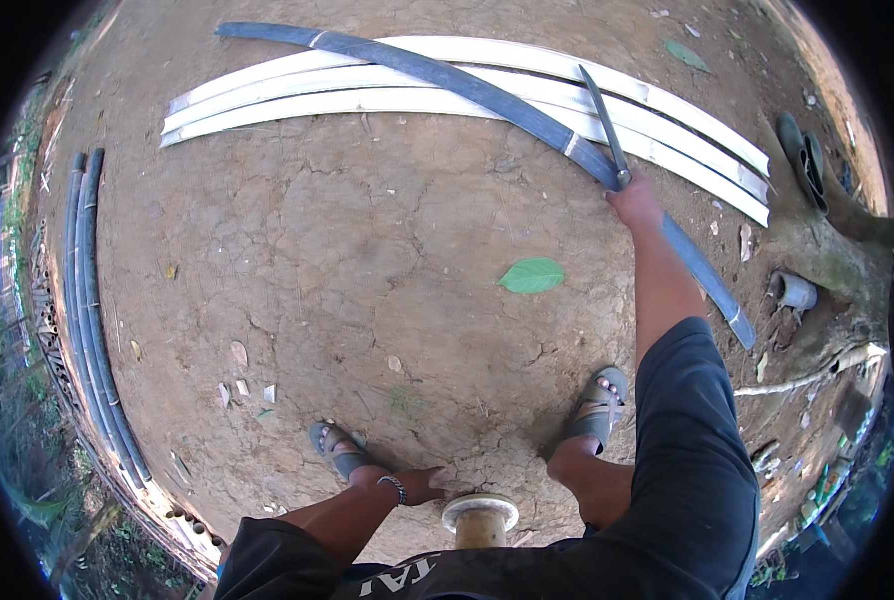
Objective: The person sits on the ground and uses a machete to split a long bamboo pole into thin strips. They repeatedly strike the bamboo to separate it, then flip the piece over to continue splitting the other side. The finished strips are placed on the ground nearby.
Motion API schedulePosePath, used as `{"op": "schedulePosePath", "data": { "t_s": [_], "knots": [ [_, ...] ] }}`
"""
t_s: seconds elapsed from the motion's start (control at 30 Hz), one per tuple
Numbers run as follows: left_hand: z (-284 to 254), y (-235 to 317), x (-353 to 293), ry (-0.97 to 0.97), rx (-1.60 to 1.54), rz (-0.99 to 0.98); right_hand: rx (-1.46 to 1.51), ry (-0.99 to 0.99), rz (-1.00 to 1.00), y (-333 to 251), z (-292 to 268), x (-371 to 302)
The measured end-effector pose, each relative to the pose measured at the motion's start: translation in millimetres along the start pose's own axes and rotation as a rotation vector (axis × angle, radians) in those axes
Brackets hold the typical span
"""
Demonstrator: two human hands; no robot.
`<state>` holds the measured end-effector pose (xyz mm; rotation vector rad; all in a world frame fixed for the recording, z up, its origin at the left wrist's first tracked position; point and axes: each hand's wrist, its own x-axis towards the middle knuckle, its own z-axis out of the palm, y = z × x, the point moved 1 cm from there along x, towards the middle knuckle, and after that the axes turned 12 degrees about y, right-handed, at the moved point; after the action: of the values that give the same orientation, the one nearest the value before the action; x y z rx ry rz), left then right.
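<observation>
One pale post [480,532] with a round rim stands at the near edge, close to the wearer's body. Just beyond it is the left hand [422,486], palm down with its fingers reaching toward the right and holding nothing that shows; a chain bracelet [395,489] circles its wrist. Ahead are two feet in strapped sandals [595,408], set well apart on brown, cracked earth [367,240]. Farther out, a broad green leaf [532,276] lies between the feet and the work. The right hand [635,200], on an outstretched arm, is wrapped around the handle of a long knife [605,120], its dark blade pointing away. That hand is over a long, blue-grey strip [507,105] with pale joint rings; whether it touches the strip I cannot tell. The strip slants from far left to nearer right, on top of three long white strips [367,101] lying side by side. At left, dark poles [89,280] lie lengthwise; at right are a small grey container [797,291] and, beyond it, dark footwear [793,145].
</observation>
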<state>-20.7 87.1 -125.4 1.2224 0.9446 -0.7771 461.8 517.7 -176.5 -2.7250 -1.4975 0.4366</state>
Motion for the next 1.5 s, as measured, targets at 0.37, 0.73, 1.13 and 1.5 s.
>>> {"op": "schedulePosePath", "data": {
  "t_s": [0.37, 0.73, 1.13, 1.5],
  "knots": [
    [-102, 28, 3, 0.413, -0.254, -0.006, -0.133, -0.103, -0.057, -18, -65, -26],
    [-286, 122, -36, 1.141, -1.428, 0.543, -0.029, 0.134, -0.322, 7, -162, -130],
    [-311, 87, -248, 1.339, -2.286, 0.953, 0.0, 0.315, -0.589, -44, -253, -262],
    [-205, 76, -436, 1.923, -2.172, 1.501, 0.183, 0.295, -0.776, -43, -338, -383]
  ]
}}
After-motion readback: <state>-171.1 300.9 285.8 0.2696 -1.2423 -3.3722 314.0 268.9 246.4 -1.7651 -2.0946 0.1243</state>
